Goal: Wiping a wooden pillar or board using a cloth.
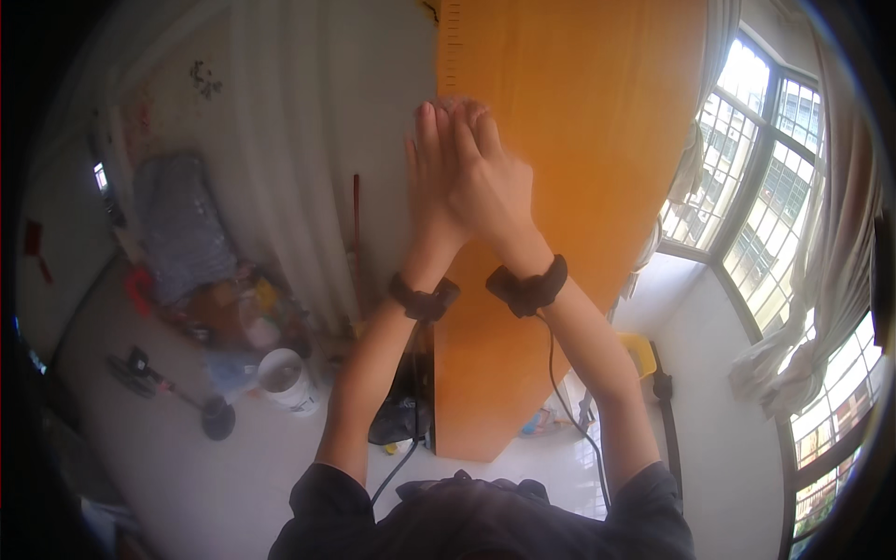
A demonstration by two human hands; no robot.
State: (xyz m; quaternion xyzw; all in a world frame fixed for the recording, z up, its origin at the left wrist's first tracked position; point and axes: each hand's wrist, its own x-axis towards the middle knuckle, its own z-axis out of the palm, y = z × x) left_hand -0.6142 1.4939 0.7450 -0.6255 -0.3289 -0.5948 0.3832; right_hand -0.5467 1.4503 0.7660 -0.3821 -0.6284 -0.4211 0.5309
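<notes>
Both my arms reach forward, and my hands meet at the upper middle of the view. My left hand (437,175) and my right hand (493,175) touch and partly overlap, the right one showing its back. Their fingertips lie near the left edge of an orange-brown wooden panel (560,140). Whether anything is between the hands is hidden. A dark strap with a small device (423,297) sits on my left wrist, another wrist strap (528,285) on my right. A thin cable runs from each.
Left are a white bucket (301,399), a small fan on a stand (182,400), a pile of mixed items (231,308) and a pale curtain (280,175). A red stick (357,231) leans near the wall. Right are barred windows (714,161), tied curtains (826,294) and a yellow plastic object (638,353).
</notes>
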